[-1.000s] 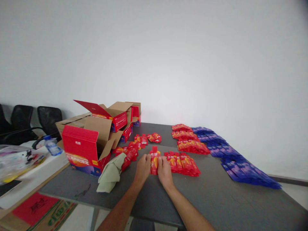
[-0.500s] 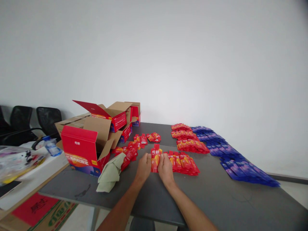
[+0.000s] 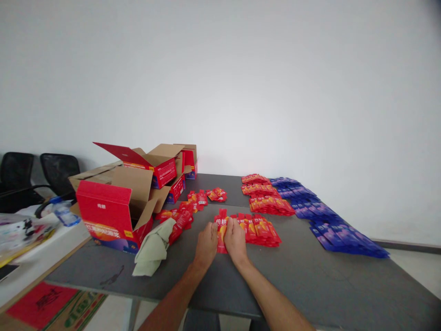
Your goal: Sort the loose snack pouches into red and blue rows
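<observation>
Both of my hands hold one red pouch (image 3: 221, 221) upright between them, its white lettering facing me. My left hand (image 3: 207, 242) is closed on its left edge, and my right hand (image 3: 235, 240) is closed on its right edge. Just right of my right hand lies a row of overlapping red pouches (image 3: 262, 230). Loose red pouches (image 3: 182, 218) lie in a heap to the left of my hands, with a few more (image 3: 217, 194) farther back. A pale green cloth (image 3: 153, 248) rests beside the heap.
Open red cartons (image 3: 103, 211) stand on the left of the grey table (image 3: 292, 276). Stacked rows of red pouches (image 3: 270, 205) and blue pouches (image 3: 344, 236) lie at the right. A water bottle (image 3: 65, 214) and plastic bags (image 3: 24, 234) are on a white surface at far left.
The view has shifted slightly, so the boxes and pouch rows appear farther left. My hands have come a little closer together around the pouch, which sits slightly lower.
</observation>
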Tool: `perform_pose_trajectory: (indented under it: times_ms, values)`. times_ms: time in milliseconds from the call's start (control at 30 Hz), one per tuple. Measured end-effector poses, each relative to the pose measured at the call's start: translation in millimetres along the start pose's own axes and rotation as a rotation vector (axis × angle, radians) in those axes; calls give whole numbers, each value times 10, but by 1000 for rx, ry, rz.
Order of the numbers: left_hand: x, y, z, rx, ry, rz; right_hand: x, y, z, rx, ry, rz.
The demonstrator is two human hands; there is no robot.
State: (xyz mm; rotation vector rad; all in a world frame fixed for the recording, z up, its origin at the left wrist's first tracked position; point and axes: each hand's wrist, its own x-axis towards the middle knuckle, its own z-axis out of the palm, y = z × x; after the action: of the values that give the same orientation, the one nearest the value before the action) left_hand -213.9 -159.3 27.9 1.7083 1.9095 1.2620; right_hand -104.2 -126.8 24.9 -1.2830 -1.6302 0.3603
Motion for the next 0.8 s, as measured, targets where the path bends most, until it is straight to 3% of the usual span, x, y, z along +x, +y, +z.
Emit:
perform_pose_trajectory:
  times_ms: [133, 333, 467, 633, 800]
  values:
    - [13, 38, 79, -158, 12, -13, 70, 95, -54, -79, 11, 27]
    - [133, 83, 292, -404, -190, -118, 235, 313, -348, -148, -80, 54]
    - [319, 246, 518, -301, -126, -30, 305, 553, -681, -150, -52, 27]
    - [513, 578, 787, 1, -187, -65, 318, 965, -1092, -248, -27, -166]
    - [590, 755, 1025, 82, -251, -100, 236, 1167, -1195, -372, -154, -173]
